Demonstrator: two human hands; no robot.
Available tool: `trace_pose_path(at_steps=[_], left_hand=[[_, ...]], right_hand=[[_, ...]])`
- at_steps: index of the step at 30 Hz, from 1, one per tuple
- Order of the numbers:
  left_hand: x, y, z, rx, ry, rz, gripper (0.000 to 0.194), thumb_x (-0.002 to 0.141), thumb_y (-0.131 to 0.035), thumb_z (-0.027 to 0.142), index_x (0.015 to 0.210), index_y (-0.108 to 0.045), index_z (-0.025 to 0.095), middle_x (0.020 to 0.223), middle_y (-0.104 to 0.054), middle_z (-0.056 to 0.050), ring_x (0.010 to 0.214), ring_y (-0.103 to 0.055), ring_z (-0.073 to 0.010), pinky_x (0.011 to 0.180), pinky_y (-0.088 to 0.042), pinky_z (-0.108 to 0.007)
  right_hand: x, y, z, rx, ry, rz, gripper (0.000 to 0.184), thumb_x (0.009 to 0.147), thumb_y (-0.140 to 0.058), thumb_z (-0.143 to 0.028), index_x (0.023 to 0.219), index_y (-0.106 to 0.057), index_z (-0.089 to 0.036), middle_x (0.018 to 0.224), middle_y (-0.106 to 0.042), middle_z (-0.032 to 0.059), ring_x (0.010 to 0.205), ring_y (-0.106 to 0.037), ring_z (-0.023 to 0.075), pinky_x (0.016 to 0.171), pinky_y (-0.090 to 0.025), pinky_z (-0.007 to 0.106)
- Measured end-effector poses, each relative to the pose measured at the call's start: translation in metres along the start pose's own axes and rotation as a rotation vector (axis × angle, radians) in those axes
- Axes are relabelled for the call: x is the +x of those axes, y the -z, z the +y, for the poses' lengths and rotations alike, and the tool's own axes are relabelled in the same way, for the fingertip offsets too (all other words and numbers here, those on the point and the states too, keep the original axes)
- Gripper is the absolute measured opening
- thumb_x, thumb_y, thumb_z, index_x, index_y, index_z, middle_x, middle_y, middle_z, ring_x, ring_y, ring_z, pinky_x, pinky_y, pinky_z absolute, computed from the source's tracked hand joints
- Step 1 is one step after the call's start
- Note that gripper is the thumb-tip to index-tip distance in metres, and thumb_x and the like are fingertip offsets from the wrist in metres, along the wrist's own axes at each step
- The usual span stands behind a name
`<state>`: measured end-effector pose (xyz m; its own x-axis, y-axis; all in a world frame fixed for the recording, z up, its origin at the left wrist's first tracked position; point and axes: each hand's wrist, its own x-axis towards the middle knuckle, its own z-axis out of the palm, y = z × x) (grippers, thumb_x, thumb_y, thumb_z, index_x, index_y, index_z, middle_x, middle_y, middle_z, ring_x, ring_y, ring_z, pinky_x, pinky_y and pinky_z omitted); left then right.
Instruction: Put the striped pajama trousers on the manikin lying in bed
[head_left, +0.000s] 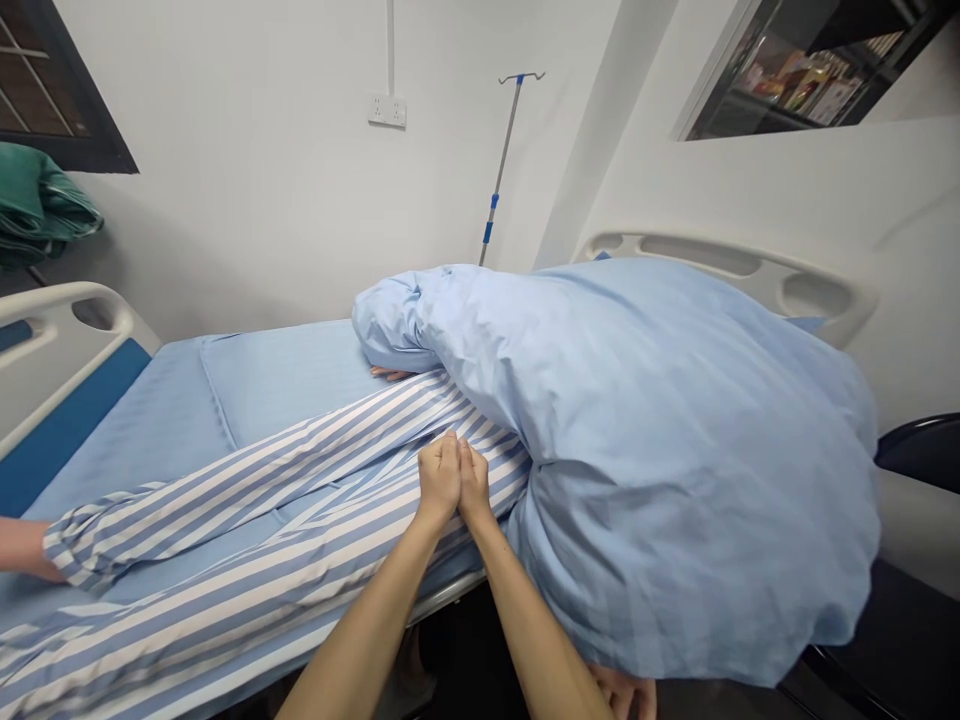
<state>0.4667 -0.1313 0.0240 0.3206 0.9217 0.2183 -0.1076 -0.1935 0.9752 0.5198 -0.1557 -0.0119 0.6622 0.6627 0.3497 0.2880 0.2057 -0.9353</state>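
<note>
My left hand (439, 478) and my right hand (474, 484) lie side by side, touching, on blue-and-white striped patient clothing (247, 520). I cannot tell whether they pinch the cloth. A bunched pale blue quilt (675, 450) covers the far end of the body, just right of my right hand. Fingers (388, 374) show beneath the quilt's edge. Another person's hand (22, 548) enters at the left edge beside the striped cuff. Part of a further hand (622, 695) shows under the quilt at the lower edge.
The hospital bed has a blue sheet (285, 375), a white rail (67, 340) at left and a white end panel (720, 265) at right. Behind stand an IV pole (502, 170) and a wall socket (387, 111). Green cloth (41, 200) hangs at far left.
</note>
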Motion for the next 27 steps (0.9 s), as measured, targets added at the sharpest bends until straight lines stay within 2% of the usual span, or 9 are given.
trace_pose_path(at_steps=[4, 7, 9, 13, 17, 23, 27], left_hand=[[0.002, 0.000, -0.016, 0.128, 0.020, 0.036, 0.044, 0.084, -0.036, 0.040, 0.046, -0.029, 0.019, 0.043, -0.032, 0.004, 0.045, -0.029, -0.0074, 0.049, -0.022, -0.025], [0.002, 0.005, -0.027, 0.270, -0.007, -0.041, 0.043, 0.084, -0.035, 0.038, 0.046, -0.033, 0.018, 0.043, -0.036, 0.004, 0.045, -0.032, -0.0081, 0.050, -0.021, -0.025], [0.003, 0.008, -0.029, 0.301, -0.025, -0.050, 0.043, 0.085, -0.034, 0.038, 0.047, -0.035, 0.018, 0.043, -0.038, 0.003, 0.046, -0.033, -0.0083, 0.050, -0.021, -0.025], [0.003, 0.008, -0.029, 0.321, -0.032, -0.019, 0.044, 0.087, -0.030, 0.037, 0.050, -0.042, 0.017, 0.047, -0.046, 0.001, 0.048, -0.038, -0.0097, 0.052, -0.023, -0.025], [0.003, 0.007, -0.031, 0.385, -0.066, -0.049, 0.044, 0.088, -0.027, 0.034, 0.055, -0.049, 0.017, 0.054, -0.054, -0.003, 0.052, -0.043, -0.0110, 0.054, -0.024, -0.025], [0.000, 0.005, -0.034, 0.391, -0.068, -0.023, 0.044, 0.087, -0.029, 0.035, 0.051, -0.047, 0.018, 0.050, -0.049, -0.001, 0.050, -0.040, -0.0107, 0.054, -0.024, -0.026], [0.003, 0.000, -0.028, 0.205, 0.001, 0.003, 0.041, 0.085, -0.034, 0.036, 0.048, -0.039, 0.018, 0.046, -0.040, 0.002, 0.048, -0.035, -0.0094, 0.051, -0.023, -0.025]], right_hand=[[0.000, 0.001, 0.003, -0.007, 0.017, 0.011, 0.042, 0.087, -0.036, -0.048, 0.056, -0.035, -0.020, 0.052, -0.038, -0.0039, 0.051, -0.034, 0.0104, 0.051, -0.030, 0.024], [-0.001, 0.000, 0.004, -0.008, 0.028, 0.008, 0.041, 0.086, -0.039, -0.047, 0.056, -0.034, -0.020, 0.052, -0.036, -0.0045, 0.051, -0.032, 0.0099, 0.050, -0.029, 0.024], [0.001, 0.001, 0.002, -0.005, 0.023, -0.016, 0.040, 0.086, -0.039, -0.047, 0.057, -0.036, -0.020, 0.053, -0.037, -0.0041, 0.051, -0.033, 0.0101, 0.050, -0.029, 0.023], [0.011, 0.008, -0.015, -0.099, 0.040, -0.189, 0.040, 0.088, -0.035, -0.046, 0.058, -0.039, -0.019, 0.054, -0.042, -0.0028, 0.053, -0.037, 0.0108, 0.052, -0.031, 0.023], [0.022, 0.018, -0.031, -0.310, 0.158, -0.324, 0.040, 0.090, -0.036, -0.042, 0.057, -0.039, -0.019, 0.052, -0.040, -0.0035, 0.051, -0.036, 0.0099, 0.051, -0.026, 0.023], [0.020, 0.019, -0.007, -0.219, 0.126, -0.276, 0.042, 0.090, -0.033, -0.045, 0.058, -0.039, -0.019, 0.053, -0.042, -0.0029, 0.051, -0.038, 0.0106, 0.051, -0.029, 0.023], [0.018, 0.019, 0.002, -0.156, 0.111, -0.290, 0.040, 0.089, -0.034, -0.044, 0.060, -0.042, -0.019, 0.056, -0.045, -0.0022, 0.054, -0.040, 0.0112, 0.053, -0.032, 0.023]])
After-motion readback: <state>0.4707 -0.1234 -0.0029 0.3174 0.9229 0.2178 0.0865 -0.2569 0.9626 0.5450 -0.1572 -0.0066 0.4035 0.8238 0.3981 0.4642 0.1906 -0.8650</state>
